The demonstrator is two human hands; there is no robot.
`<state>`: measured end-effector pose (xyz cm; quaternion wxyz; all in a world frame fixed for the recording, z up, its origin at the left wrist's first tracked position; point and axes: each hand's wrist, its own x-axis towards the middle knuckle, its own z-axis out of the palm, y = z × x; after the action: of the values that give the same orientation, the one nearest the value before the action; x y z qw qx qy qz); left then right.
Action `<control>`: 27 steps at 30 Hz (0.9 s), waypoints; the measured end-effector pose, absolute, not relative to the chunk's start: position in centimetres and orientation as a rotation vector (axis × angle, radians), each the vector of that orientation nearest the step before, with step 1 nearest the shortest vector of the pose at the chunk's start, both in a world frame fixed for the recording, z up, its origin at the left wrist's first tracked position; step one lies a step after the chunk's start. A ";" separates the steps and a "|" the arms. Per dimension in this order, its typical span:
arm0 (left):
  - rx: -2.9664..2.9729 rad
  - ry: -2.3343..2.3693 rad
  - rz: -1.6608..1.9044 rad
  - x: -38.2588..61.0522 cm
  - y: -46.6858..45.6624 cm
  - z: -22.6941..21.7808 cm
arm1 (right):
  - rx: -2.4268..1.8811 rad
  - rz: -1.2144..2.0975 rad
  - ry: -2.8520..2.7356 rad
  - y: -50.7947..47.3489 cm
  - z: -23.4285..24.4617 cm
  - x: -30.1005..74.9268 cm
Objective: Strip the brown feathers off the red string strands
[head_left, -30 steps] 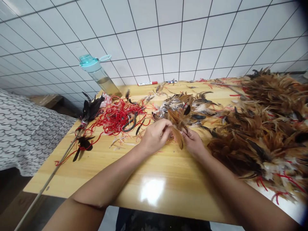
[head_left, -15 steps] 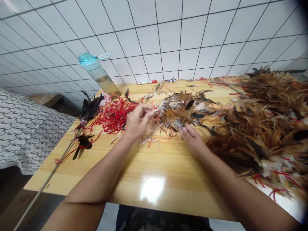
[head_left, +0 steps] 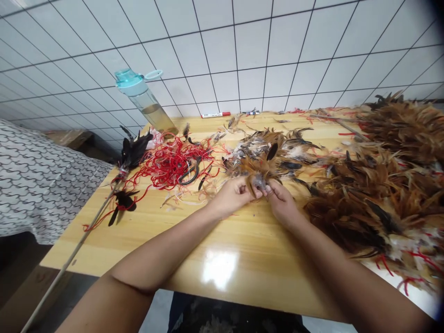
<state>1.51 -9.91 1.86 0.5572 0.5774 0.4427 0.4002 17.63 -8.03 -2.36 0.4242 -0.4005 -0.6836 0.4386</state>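
Feather tuft (head_left: 258, 181) sits between my hands, just above the table, its brown barbs fanning upward around a grey, downy patch. My left hand (head_left: 231, 198) comes in from one side, fingers (head_left: 250, 193) curled and pinching the lower edge of the tuft. My right hand (head_left: 281, 203) meets it from the other side, fingers (head_left: 269, 190) bent inward and grasping the same bunch. Neither hand is released. Which fingertip bears on which quill is hidden in the fluff, so I cannot tell.

Handling note: a light pinch near the base seems best, since a hard grip would likely crush the soft barbs.

Under my wrists lies the varnished wooden table (head_left: 114, 240). Just past the tuft is a loose spread of feathers (head_left: 274, 155). Left of it, red cord (head_left: 169, 164) tangles around a black curved handle (head_left: 189, 176), possibly scissors. A large heap of brown feathers (head_left: 378, 194) fills the right side. At the far edge lie a marker (head_left: 215, 115) and a water bottle (head_left: 145, 101), before a white tile wall (head_left: 277, 51).
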 end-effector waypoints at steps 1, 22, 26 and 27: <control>1.292 1.022 0.973 2.0 -10.1 1.6 | -1.002 1.082 -1.725 -8.1 -2.4 17.6; 1.269 1.060 1.029 1.1 -10.1 0.9 | -0.885 1.221 -1.816 -8.5 -1.6 17.3; 1.267 0.984 1.020 1.2 -9.8 1.8 | -0.879 1.291 -1.663 -8.3 -2.1 17.3; 1.267 0.998 1.063 1.0 -9.6 1.9 | -0.895 1.330 -1.582 -8.3 -2.1 17.3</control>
<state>0.98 -9.59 1.90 0.5687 0.5394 0.4250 0.4528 17.34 -8.32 -2.14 0.4302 -0.3587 -0.6341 0.5331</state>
